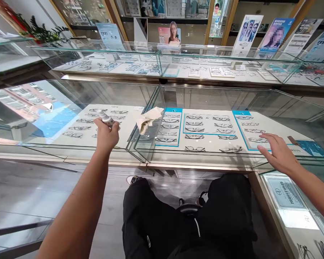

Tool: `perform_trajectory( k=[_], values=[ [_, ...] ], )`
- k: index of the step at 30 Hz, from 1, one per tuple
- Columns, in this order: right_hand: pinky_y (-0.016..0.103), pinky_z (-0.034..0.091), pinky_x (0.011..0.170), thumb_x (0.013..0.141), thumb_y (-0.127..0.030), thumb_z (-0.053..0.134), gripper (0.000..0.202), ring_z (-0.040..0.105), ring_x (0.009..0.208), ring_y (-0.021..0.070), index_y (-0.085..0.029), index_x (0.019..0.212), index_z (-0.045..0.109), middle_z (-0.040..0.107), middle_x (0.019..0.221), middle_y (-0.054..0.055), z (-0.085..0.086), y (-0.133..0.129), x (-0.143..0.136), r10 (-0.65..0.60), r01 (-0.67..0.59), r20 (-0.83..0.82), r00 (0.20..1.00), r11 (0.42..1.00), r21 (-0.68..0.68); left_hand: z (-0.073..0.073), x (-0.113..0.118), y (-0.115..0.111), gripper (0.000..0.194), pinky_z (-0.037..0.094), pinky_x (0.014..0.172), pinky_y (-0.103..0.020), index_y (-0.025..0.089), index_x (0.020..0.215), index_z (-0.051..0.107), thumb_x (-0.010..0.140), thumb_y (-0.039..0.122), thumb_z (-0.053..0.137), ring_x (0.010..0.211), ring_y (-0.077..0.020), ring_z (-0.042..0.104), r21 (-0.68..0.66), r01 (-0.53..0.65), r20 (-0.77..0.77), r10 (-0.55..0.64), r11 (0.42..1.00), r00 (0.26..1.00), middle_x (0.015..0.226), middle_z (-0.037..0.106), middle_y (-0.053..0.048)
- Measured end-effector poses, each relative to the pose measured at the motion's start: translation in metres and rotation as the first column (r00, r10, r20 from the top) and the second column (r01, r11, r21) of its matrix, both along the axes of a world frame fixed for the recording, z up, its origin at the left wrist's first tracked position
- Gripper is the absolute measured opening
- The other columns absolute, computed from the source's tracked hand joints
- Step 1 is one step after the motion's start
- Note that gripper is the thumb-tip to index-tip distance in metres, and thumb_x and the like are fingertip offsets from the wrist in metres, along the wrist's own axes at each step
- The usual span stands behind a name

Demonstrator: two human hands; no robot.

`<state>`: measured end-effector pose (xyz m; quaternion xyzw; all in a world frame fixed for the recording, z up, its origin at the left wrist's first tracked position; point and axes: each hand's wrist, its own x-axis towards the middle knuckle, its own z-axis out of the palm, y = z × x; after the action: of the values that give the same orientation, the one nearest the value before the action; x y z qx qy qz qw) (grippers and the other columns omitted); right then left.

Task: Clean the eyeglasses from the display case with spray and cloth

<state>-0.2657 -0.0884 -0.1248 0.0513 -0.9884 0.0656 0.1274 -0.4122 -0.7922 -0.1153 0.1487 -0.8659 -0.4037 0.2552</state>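
My left hand (106,136) grips a small white spray bottle (106,117) over the glass top of a display counter (70,149). A crumpled beige cloth (148,119) lies on the glass just right of that hand, where two case sections meet. My right hand (278,153) hovers flat with fingers spread over the right part of the glass, holding nothing. Rows of eyeglass frames (202,126) lie on white and blue trays under the glass.
A second glass counter (162,59) with more eyeglasses runs behind, with posters and placards (247,33) on it. A side case (288,201) stands at my right. My legs in black trousers (189,223) and a stool are below, over a grey floor.
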Motion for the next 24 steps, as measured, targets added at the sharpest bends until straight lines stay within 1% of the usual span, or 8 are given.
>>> perform_trajectory(
  k=[7,10,14,17,19,21,22,24],
  values=[
    [0.06,0.038,0.132,0.093,-0.082,0.058,0.112,0.031,0.168,0.0424,-0.02,0.177,0.017,0.024,0.185,0.018,-0.005,0.01,-0.003,0.11,-0.132,0.119,0.987,0.972,0.197,0.001,-0.002,-0.003,0.041,0.055,0.109,-0.048,0.017,0.126,0.046,0.095,0.022,0.071,0.099,-0.0204,0.066,0.012,-0.061,0.038,0.061,0.998,0.997,0.121,0.069,-0.011],
    [0.059,0.034,0.135,0.093,-0.083,0.056,0.114,0.026,0.17,0.0419,-0.015,0.177,0.018,0.021,0.185,0.021,-0.006,0.011,-0.004,0.131,-0.158,0.122,0.984,0.954,0.254,0.004,-0.002,-0.003,0.066,0.049,0.119,-0.05,0.011,0.145,0.034,0.094,0.024,0.073,0.125,-0.0247,0.064,0.019,-0.05,0.023,0.05,0.999,0.999,0.149,0.057,-0.024],
    [0.058,0.034,0.135,0.1,-0.079,0.047,0.106,0.028,0.17,0.0408,-0.011,0.176,0.021,0.022,0.185,0.022,-0.006,0.01,-0.006,0.132,-0.165,0.136,0.982,0.948,0.271,-0.002,0.043,0.019,0.108,0.012,0.139,-0.057,0.011,0.163,0.007,0.083,0.031,0.078,0.171,-0.0336,0.015,-0.031,-0.18,-0.161,0.173,0.983,0.972,0.178,0.012,-0.031],
    [0.057,0.034,0.135,0.101,-0.079,0.046,0.104,0.027,0.17,0.0399,-0.01,0.175,0.023,0.021,0.185,0.021,-0.004,0.01,-0.006,0.131,-0.166,0.146,0.981,0.948,0.271,-0.04,0.116,0.069,0.09,0.018,0.14,-0.054,0.03,0.166,0.009,0.094,0.046,0.06,0.174,-0.0281,0.011,-0.174,-0.269,-0.423,0.175,0.947,0.889,0.183,0.012,-0.014],
    [0.056,0.032,0.136,0.1,-0.079,0.048,0.104,0.027,0.17,0.0396,-0.011,0.175,0.024,0.022,0.185,0.021,-0.003,0.01,-0.007,0.132,-0.166,0.144,0.981,0.951,0.262,-0.085,0.168,0.113,0.077,0.031,0.135,-0.056,0.037,0.161,0.015,0.096,0.052,0.054,0.17,-0.0299,0.025,-0.118,-0.22,-0.319,0.173,0.968,0.932,0.179,0.023,-0.014],
    [0.055,0.031,0.136,0.1,-0.078,0.05,0.103,0.027,0.169,0.0401,-0.011,0.174,0.025,0.024,0.184,0.021,-0.002,0.01,-0.007,0.132,-0.164,0.14,0.981,0.954,0.252,-0.138,0.21,0.157,0.07,0.038,0.133,-0.052,0.038,0.157,0.021,0.095,0.052,0.051,0.168,-0.0292,0.032,0.123,-0.108,0.02,0.106,0.986,0.994,0.175,0.03,-0.017],
    [0.056,0.031,0.136,0.1,-0.078,0.05,0.103,0.028,0.169,0.0406,-0.011,0.174,0.025,0.025,0.184,0.021,-0.001,0.009,-0.007,0.132,-0.164,0.141,0.981,0.955,0.246,-0.163,0.226,0.177,0.064,0.04,0.133,-0.048,0.04,0.154,0.026,0.096,0.049,0.051,0.166,-0.0272,0.036,0.349,-0.126,0.175,0.067,0.929,0.982,0.174,0.032,-0.016],
    [0.057,0.032,0.136,0.1,-0.078,0.049,0.102,0.029,0.168,0.0414,-0.012,0.174,0.025,0.026,0.183,0.021,0.001,0.008,-0.007,0.133,-0.166,0.15,0.98,0.958,0.235,-0.206,0.241,0.209,0.05,0.048,0.127,-0.046,0.042,0.143,0.037,0.096,0.047,0.054,0.16,-0.0271,0.047,0.706,-0.259,0.329,0.018,0.659,0.944,0.169,0.041,-0.014]
  ],
)
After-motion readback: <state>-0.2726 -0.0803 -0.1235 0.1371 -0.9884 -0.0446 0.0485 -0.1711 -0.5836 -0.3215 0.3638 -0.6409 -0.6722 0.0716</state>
